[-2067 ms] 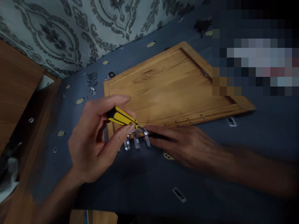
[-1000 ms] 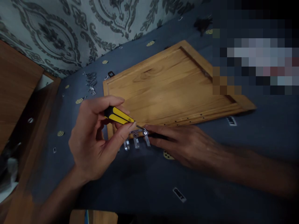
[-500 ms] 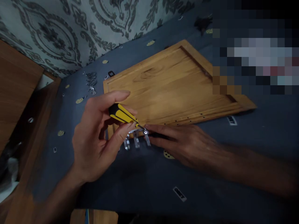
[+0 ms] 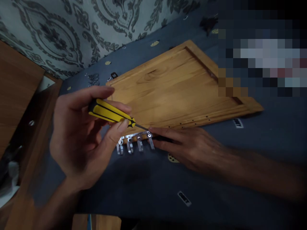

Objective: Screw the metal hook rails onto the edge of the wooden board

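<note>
Your left hand (image 4: pixel 79 140) has its grip pinched around the screwdriver (image 4: pixel 107 113): thumb underneath, fingers over the yellow-and-black handle. The shaft slants down to the right and its tip meets the screw (image 4: pixel 149 135) at the right end of the hook rack (image 4: pixel 134 140).

The rack is a small metal strip with four hooks hanging toward you. It lies against the near edge of the wooden board (image 4: pixel 177 83), close to the board's left corner.

Your right hand (image 4: pixel 192 148) reaches in from the right, fingers stretched out low, their tips touching the rack's right end just beside the screw. Whether that grip pinches the strip or only presses on it, you cannot tell.

The board rests flat on the blue cloth (image 4: pixel 144 185). Beyond the board's far left corner a few loose hooks (image 4: pixel 93 80) lie on the cloth.
</note>
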`<state>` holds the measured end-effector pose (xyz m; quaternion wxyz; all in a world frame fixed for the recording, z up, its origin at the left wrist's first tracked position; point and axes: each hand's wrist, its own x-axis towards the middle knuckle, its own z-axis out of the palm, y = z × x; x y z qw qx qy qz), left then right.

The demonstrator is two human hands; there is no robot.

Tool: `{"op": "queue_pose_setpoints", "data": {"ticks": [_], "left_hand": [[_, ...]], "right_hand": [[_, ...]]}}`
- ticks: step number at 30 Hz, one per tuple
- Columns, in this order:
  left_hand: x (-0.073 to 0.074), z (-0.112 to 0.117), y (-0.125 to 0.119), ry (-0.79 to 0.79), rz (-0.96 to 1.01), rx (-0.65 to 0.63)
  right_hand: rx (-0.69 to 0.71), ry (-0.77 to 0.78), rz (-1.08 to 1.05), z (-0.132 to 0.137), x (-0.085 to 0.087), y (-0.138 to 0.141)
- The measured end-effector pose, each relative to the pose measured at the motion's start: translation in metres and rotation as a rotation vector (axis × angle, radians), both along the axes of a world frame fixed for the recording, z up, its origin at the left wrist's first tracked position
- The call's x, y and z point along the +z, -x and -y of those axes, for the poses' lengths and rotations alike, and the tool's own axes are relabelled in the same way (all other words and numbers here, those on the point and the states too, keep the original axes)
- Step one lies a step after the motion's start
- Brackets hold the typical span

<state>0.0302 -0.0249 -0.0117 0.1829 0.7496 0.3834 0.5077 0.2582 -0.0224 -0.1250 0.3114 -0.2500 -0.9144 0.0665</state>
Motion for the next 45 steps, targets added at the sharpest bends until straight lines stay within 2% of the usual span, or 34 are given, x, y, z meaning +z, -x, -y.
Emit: {"op": "queue_pose_setpoints", "data": {"ticks": [9,21,28,33,38,42,45], "left_hand": [[-0.006,-0.001,0.004,0.061,-0.093,-0.002],[-0.009,-0.001,0.004,0.015,-0.117,-0.030],[-0.006,0.004,0.004,0.020,-0.229,0.008],[-0.005,0.002,0.007,-0.069,-0.320,0.018],[-0.002,-0.005,0.007,-0.188,-0.368,-0.020],[-0.001,-0.006,0.005,-0.276,-0.404,0.033],[0.000,-0.002,0.004,-0.264,-0.413,0.065]], "right_hand": [[-0.004,0.005,0.011,0.000,-0.003,0.001],[-0.007,0.004,0.019,-0.001,-0.005,0.001],[-0.026,0.045,0.090,-0.001,-0.004,0.001],[-0.016,-0.021,0.025,-0.001,-0.003,0.002],[-0.019,-0.013,0.030,0.000,-0.005,0.001],[-0.016,0.010,0.100,0.000,-0.005,0.001],[-0.020,0.011,0.104,0.000,-0.006,0.001]]}}
